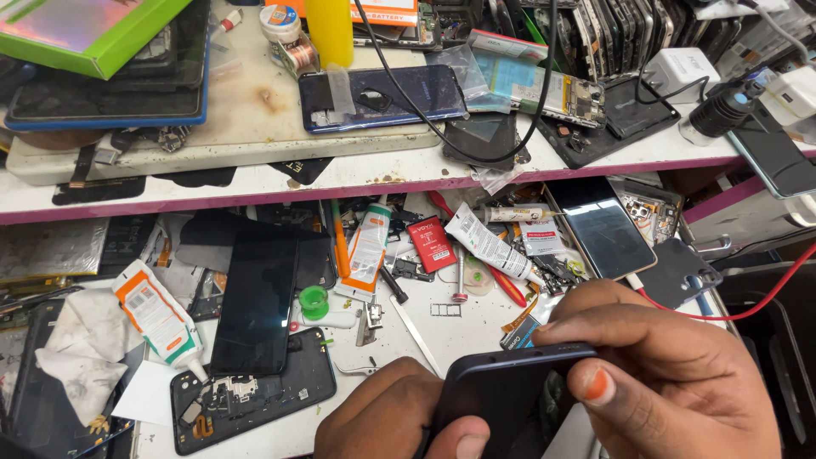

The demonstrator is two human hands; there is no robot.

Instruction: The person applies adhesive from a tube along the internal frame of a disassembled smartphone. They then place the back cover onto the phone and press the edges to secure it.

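A dark phone (pixel 501 391) is gripped low at the bench's front edge: left hand (pixel 387 416) curled under its lower side, right hand (pixel 663 374) clamped over its top edge. Behind it, a glossy black screen panel (pixel 255 302) is laid across an opened phone back (pixel 255 395); glue tubes (pixel 157 314) are scattered on the cluttered white bench (pixel 476 327).

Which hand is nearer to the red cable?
Right. The right hand lies just below the red cable; the left hand is farther away, across the dark phone.
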